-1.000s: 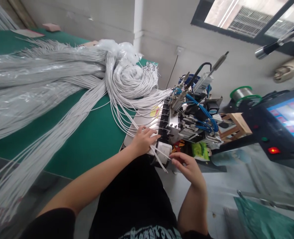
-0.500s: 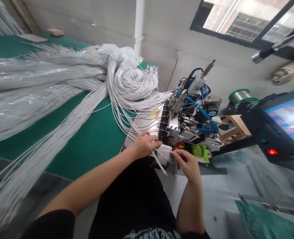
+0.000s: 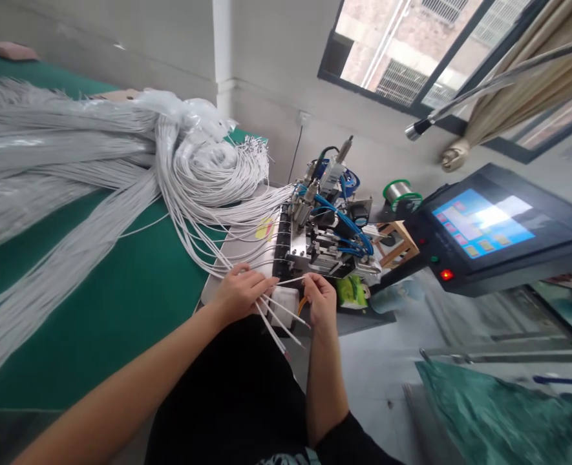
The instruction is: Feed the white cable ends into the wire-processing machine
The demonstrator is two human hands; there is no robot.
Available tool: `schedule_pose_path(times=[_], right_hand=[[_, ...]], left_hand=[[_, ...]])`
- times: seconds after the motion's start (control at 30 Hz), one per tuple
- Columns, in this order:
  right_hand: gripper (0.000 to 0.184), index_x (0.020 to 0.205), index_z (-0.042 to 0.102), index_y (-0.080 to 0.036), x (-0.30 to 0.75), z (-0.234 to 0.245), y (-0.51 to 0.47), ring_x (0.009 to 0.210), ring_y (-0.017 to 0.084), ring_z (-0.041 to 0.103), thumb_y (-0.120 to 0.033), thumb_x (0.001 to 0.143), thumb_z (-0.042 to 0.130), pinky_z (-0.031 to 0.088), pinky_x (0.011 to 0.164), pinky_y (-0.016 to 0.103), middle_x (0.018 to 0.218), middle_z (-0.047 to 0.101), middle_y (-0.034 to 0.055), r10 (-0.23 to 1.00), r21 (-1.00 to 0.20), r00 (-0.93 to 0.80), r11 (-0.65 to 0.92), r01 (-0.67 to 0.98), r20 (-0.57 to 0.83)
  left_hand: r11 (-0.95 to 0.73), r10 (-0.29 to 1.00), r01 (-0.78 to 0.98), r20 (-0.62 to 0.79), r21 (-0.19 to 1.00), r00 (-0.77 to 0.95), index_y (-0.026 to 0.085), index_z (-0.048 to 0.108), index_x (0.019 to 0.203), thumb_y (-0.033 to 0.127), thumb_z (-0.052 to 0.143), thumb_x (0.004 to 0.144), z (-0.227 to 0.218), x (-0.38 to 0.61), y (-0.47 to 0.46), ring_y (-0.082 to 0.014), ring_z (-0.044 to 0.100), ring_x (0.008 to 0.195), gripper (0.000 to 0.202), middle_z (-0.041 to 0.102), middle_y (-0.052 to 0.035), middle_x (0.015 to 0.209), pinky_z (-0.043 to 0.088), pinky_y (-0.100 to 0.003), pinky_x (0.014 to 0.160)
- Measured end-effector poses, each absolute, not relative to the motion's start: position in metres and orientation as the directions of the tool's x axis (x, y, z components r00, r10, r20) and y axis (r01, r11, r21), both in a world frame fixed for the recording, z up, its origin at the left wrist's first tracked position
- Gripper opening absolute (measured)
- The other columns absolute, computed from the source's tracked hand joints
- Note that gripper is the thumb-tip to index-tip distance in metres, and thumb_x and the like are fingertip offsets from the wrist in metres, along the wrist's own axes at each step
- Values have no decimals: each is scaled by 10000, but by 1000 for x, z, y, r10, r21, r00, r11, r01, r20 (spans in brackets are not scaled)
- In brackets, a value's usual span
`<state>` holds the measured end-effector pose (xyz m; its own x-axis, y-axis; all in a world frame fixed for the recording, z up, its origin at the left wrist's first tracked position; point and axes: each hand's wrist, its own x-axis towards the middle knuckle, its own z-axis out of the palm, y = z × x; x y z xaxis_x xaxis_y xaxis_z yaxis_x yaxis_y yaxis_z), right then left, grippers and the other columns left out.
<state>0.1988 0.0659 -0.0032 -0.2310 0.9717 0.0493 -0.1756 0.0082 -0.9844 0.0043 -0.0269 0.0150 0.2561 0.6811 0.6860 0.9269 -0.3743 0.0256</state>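
Observation:
Several thin white cables (image 3: 279,321) pass under the fingers of my left hand (image 3: 244,292), which is closed on them, and their loose ends fan out toward me. My right hand (image 3: 320,297) pinches the end of one white cable (image 3: 291,281) that stretches across from the left fingers. Both hands are in front of a bench machine (image 3: 327,226) with metal cylinders and blue air tubes. A row of cables runs into the black clamp strip (image 3: 282,242) along its left side. Beneath the hands is a pale machine housing (image 3: 284,305).
Large bundles of white cable (image 3: 63,155), partly in clear plastic, cover much of the green table (image 3: 145,310). A lit touch screen (image 3: 484,219) stands at the right. A green-rimmed wire spool (image 3: 401,194) sits behind the machine. Green sheeting (image 3: 489,407) hangs at lower right.
The view has swung to the right, so everything sits further left. My right hand has lifted its cable end up toward the clamp strip. The cables under my left hand are more spread.

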Motion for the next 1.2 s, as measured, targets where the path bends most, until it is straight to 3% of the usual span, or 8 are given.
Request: schedule_pose_path(times=[0.37,0.53,0.67,0.8,0.9,1.03,1.2], right_hand=[[313,895,722,-154,193,-2,58,438,50,286,-428,744,696,170,407,229,708,660,35,973,-981,-230,-15,-194,31],[290,890,727,-160,194,-3,59,421,43,268,-419,775,662,143,401,230,709,657,38,961,-975,-274,-19,-221,44],[246,838,719,-158,199,-9,68,413,40,271,-383,748,675,178,401,220,662,632,15,945,-979,-327,-51,-197,16],[231,846,704,-170,204,-16,77,471,78,421,-370,733,679,320,447,221,718,659,15,951,-999,-309,17,-41,29],[201,833,694,-168,206,-17,79,653,151,581,-350,761,651,447,612,260,772,682,38,946,-972,-295,184,148,134],[186,813,690,-170,205,-11,77,625,155,552,-336,801,607,430,615,272,730,655,33,912,-859,-305,374,351,273],[214,770,674,-176,204,-8,79,630,162,541,-364,818,586,417,627,275,709,641,32,898,-835,-310,414,362,311]], left_hand=[[-323,718,945,664,54,208,214,635,912,199,481,932,3,6,-21,-111,599,686,156,680,22,772,381,-316,831],[-296,759,952,623,74,187,221,625,947,169,476,918,-1,4,-20,-132,624,747,160,690,7,816,374,-338,851],[-305,765,950,611,67,203,231,612,1040,76,469,849,-3,2,-20,-144,634,783,284,691,3,855,360,-353,855],[-307,789,949,576,70,213,242,597,1122,43,481,774,-1,1,-21,-155,629,788,418,678,-1,875,350,-362,856],[-304,806,950,550,68,218,253,606,1125,42,479,760,-1,2,-21,-159,618,775,440,668,-7,866,346,-361,833],[-297,818,952,534,74,214,255,617,1124,64,485,764,-4,1,-20,-156,597,750,428,662,-19,872,353,-350,790],[-284,832,953,521,106,190,248,632,1139,86,495,781,-4,0,-18,-169,582,760,416,646,-40,897,374,-346,761]])
